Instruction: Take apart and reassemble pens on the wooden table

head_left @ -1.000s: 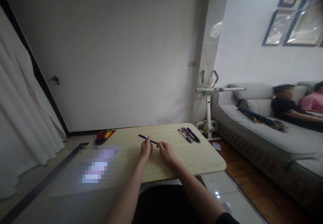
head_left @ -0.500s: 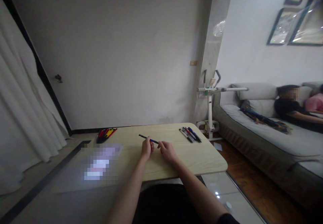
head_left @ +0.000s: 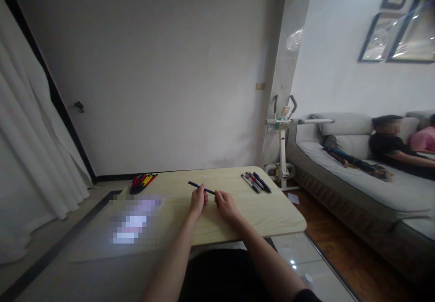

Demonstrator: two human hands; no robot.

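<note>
A dark blue pen (head_left: 210, 191) is held level above the middle of the light wooden table (head_left: 217, 227). My left hand (head_left: 198, 199) is closed round its middle, and its dark end sticks out to the left. The fingers of my right hand (head_left: 224, 203) pinch the pen's right end, whose tip is hidden. Several pens (head_left: 256, 182) lie side by side at the table's far right. At the far left is a bunch of red, yellow and black pens or markers (head_left: 144, 182).
A blurred-out bright patch (head_left: 132, 222) covers the table's left side. Beyond the right corner stands a white exercise machine (head_left: 282, 152). Two people are on the grey sofa (head_left: 340, 170) to the right. A white curtain (head_left: 37, 157) hangs at left; a plain wall (head_left: 176, 89) stands behind.
Both hands and the pen have shifted very slightly to the right. The grip of each hand on the pen looks the same.
</note>
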